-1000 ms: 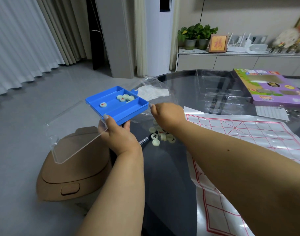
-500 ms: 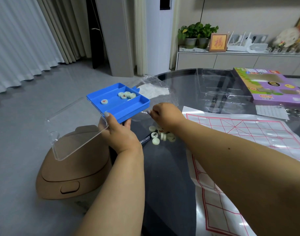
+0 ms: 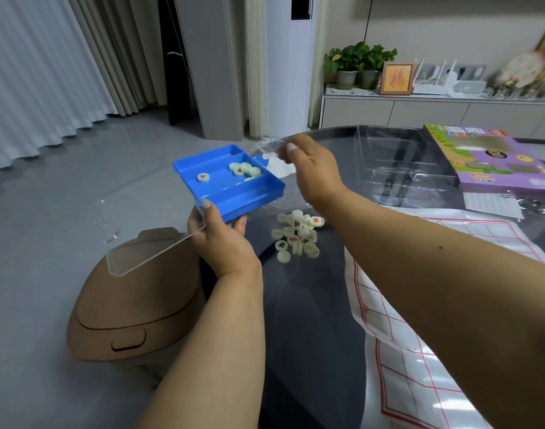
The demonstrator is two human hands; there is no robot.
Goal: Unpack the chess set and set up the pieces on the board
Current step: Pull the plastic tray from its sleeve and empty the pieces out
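My left hand [image 3: 224, 243] grips the near corner of a blue divided tray [image 3: 252, 202], held above the table's left edge. Its clear lid [image 3: 141, 230] hangs open to the left. Several pale round chess pieces [image 3: 245, 169] lie in the tray's far compartment, and one lies apart [image 3: 203, 177]. My right hand [image 3: 311, 171] hovers just right of the tray, blurred, with its fingers loosely curled and nothing visible in them. A pile of pieces [image 3: 297, 235] lies on the dark glass table [image 3: 311, 320]. The white board sheet with red lines [image 3: 420, 335] is spread to the right.
A clear plastic insert [image 3: 398, 159] and the purple game box [image 3: 494, 162] sit at the table's far right. A crumpled plastic bag [image 3: 277, 162] lies behind the tray. A tan stool [image 3: 135, 305] stands on the floor left of the table.
My right hand rose from the pile on the table up to the tray's right side. The pile now shows in full. The tray stays held about where it was.
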